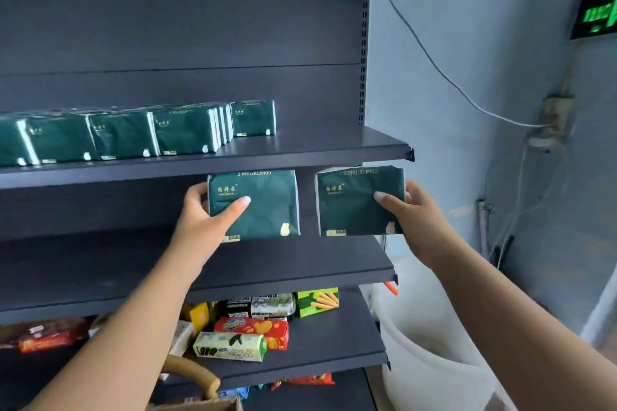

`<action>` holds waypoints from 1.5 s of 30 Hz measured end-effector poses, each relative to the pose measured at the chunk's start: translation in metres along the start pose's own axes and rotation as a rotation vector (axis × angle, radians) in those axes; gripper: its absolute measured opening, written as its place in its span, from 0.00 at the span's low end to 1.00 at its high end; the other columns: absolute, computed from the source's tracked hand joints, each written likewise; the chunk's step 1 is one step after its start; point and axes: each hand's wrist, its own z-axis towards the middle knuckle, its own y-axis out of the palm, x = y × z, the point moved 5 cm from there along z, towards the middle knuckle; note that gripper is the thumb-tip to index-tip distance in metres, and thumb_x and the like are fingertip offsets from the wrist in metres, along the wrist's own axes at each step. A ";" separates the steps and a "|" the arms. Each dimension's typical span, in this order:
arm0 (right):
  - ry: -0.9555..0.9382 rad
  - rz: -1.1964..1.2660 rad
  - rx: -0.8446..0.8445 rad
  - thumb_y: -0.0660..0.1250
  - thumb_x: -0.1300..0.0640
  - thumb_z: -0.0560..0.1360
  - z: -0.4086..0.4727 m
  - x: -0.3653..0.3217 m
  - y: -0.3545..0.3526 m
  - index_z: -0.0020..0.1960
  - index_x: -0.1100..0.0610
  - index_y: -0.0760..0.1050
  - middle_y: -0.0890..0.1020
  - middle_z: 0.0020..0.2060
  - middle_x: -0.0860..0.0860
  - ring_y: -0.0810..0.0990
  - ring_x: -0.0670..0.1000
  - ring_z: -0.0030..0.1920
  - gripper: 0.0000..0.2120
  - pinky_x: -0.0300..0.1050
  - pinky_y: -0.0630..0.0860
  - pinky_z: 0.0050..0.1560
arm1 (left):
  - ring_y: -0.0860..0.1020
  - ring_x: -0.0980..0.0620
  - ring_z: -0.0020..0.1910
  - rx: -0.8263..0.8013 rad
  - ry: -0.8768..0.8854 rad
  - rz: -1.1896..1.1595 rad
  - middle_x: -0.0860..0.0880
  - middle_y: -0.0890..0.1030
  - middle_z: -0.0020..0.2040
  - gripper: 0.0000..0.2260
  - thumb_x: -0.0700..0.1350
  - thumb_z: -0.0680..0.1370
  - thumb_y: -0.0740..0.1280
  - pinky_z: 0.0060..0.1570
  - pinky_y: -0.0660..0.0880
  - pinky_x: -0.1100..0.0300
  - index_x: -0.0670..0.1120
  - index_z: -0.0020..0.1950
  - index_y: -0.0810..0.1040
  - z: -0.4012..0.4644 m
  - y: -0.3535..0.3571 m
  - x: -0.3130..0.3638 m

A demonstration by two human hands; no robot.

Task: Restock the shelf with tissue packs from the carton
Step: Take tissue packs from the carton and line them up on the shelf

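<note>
Two dark green tissue packs are held up below the upper shelf (300, 152): the left hand (203, 210) grips the left pack (263, 203), the right hand (410, 213) grips the right pack (354, 207). On that shelf stands a row of packs (127, 135): five fronts show, the leftmost cut off, with more edges hidden behind. A carton corner (207, 405) shows at the bottom edge.
</note>
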 end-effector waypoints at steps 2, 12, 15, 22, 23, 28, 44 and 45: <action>-0.022 0.003 -0.010 0.63 0.62 0.77 0.029 -0.003 0.006 0.60 0.58 0.70 0.81 0.47 0.51 0.81 0.50 0.46 0.11 0.43 0.77 0.44 | 0.74 0.58 0.47 0.033 0.027 -0.017 0.57 0.74 0.47 0.18 0.45 0.73 0.71 0.39 0.67 0.69 0.50 0.58 0.66 0.025 0.008 -0.002; -0.116 -0.156 -0.075 0.64 0.57 0.78 0.202 -0.029 0.057 0.59 0.55 0.67 0.80 0.49 0.50 0.79 0.50 0.48 0.12 0.45 0.74 0.47 | 0.73 0.59 0.48 0.174 0.097 -0.017 0.62 0.73 0.46 0.19 0.45 0.73 0.71 0.41 0.66 0.70 0.52 0.57 0.65 0.155 0.019 -0.009; -0.123 -0.238 -0.122 0.64 0.56 0.78 0.249 -0.026 0.083 0.61 0.58 0.69 0.80 0.50 0.50 0.80 0.50 0.49 0.14 0.43 0.79 0.42 | 0.73 0.59 0.48 0.215 0.114 0.009 0.60 0.74 0.47 0.20 0.46 0.72 0.72 0.42 0.67 0.68 0.52 0.58 0.65 0.177 0.012 -0.012; -0.047 -0.412 -0.238 0.66 0.54 0.75 0.323 0.001 0.145 0.64 0.62 0.67 0.79 0.56 0.57 0.80 0.55 0.51 0.21 0.53 0.80 0.50 | 0.72 0.69 0.44 0.267 0.130 0.062 0.63 0.74 0.47 0.20 0.44 0.72 0.72 0.39 0.66 0.72 0.54 0.58 0.65 0.190 0.005 -0.018; -0.050 -0.445 -0.248 0.66 0.54 0.75 0.327 0.000 0.151 0.64 0.63 0.65 0.78 0.57 0.56 0.79 0.55 0.54 0.22 0.54 0.78 0.55 | 0.72 0.69 0.44 0.272 0.129 0.068 0.62 0.74 0.47 0.20 0.43 0.72 0.72 0.39 0.66 0.72 0.54 0.58 0.65 0.190 0.004 -0.018; -0.050 -0.627 -0.216 0.63 0.55 0.78 0.349 -0.004 0.176 0.66 0.66 0.57 0.73 0.60 0.60 0.73 0.59 0.61 0.24 0.51 0.71 0.60 | 0.74 0.66 0.48 0.325 0.106 0.086 0.60 0.76 0.49 0.21 0.44 0.71 0.72 0.43 0.69 0.68 0.52 0.59 0.67 0.192 -0.001 -0.018; -0.112 -0.849 -0.393 0.61 0.50 0.79 0.363 0.004 0.227 0.61 0.67 0.69 0.71 0.35 0.53 0.71 0.55 0.40 0.21 0.44 0.66 0.34 | 0.74 0.76 0.39 0.430 0.053 0.187 0.61 0.76 0.47 0.21 0.43 0.72 0.71 0.37 0.72 0.74 0.52 0.60 0.66 0.183 0.004 -0.013; -0.121 -0.856 -0.409 0.61 0.48 0.78 0.364 0.002 0.225 0.61 0.67 0.69 0.72 0.37 0.54 0.71 0.55 0.42 0.23 0.43 0.66 0.38 | 0.74 0.75 0.39 0.424 0.057 0.196 0.61 0.76 0.48 0.21 0.43 0.72 0.71 0.40 0.73 0.72 0.52 0.60 0.66 0.182 0.005 -0.011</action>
